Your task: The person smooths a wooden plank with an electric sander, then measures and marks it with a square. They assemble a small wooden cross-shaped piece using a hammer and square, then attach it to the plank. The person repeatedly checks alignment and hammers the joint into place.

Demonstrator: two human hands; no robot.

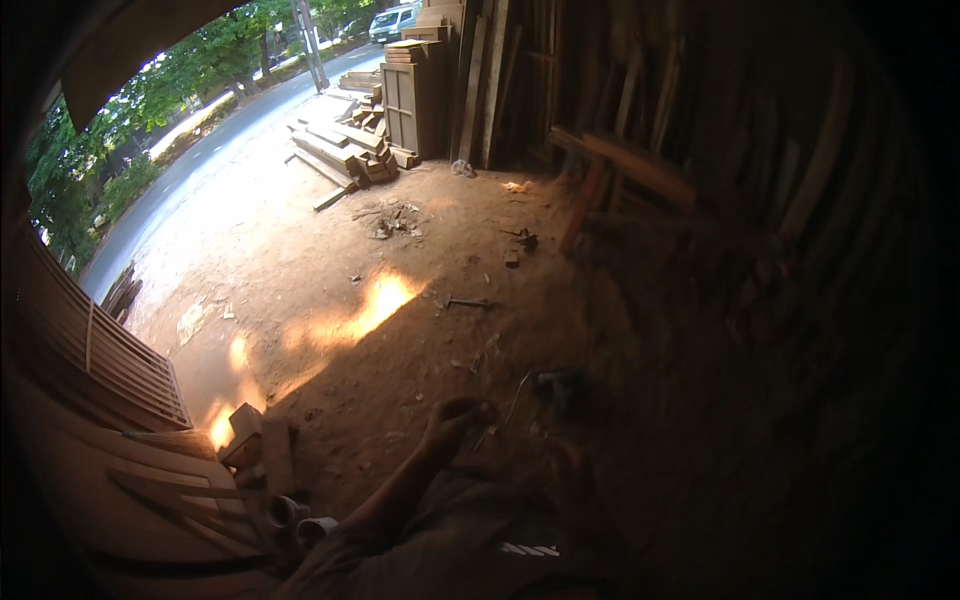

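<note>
My left hand [462, 418] is raised in front of my lap, its fingers curled closed. What they hold, if anything, is too dark to make out. Just right of it runs a thin pale strand [516, 402], like a wire or string; whether the hand touches it is unclear. My right hand [572, 475] is a dim, smeared shape in the shade, its fingers not readable. Beyond the hands a dark, bulky object [560, 390], its kind unclear, rests on the ground. Farther off lies a hammer-like tool [470, 302].
Stacked timber [345, 150] and a wooden cabinet [400, 108] stand at the far side, with planks [485, 85] leaning beside them. A wooden trestle [640, 168] is at right. Slatted panels [95, 335], wood blocks [262, 440] and pale cylinders [315, 530] are at left. A van [394, 22] stands by the road.
</note>
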